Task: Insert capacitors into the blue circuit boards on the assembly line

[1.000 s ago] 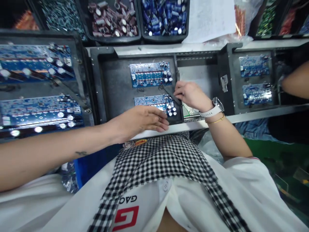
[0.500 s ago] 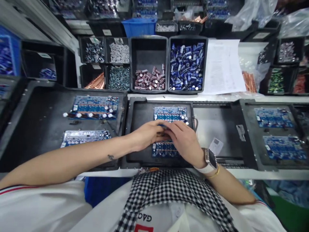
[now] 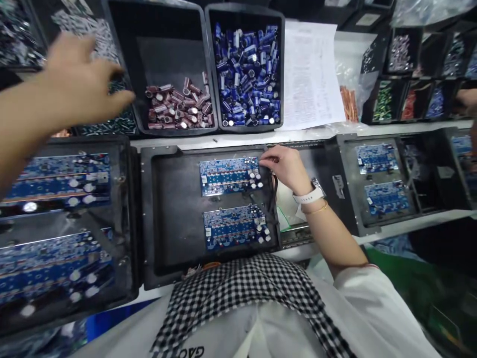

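My left hand (image 3: 84,82), blurred by motion, hovers over the small parts bins at the upper left, thumb and fingers apart with nothing visible in them. At the top right corner of the upper blue circuit board (image 3: 227,177), my right hand (image 3: 286,166) has its thumb and fingertips pinched together. Whatever is between those fingertips, if anything, is too small to make out. A second circuit board (image 3: 236,226) lies below the first. Both rest in a black tray (image 3: 173,199) and carry silver-topped capacitors at their right ends.
Behind the tray stand a bin of brown capacitors (image 3: 179,107) and a bin of blue capacitors (image 3: 249,74), beside a printed sheet (image 3: 311,74). More boards lie in a left tray (image 3: 128,219) and a right tray (image 3: 352,199). Another person's hand (image 3: 467,97) shows at the right edge.
My hands were together over the boards. The left has moved away to the upper-left bins, and the right has shifted to the upper board's corner. The camera view has also shifted.
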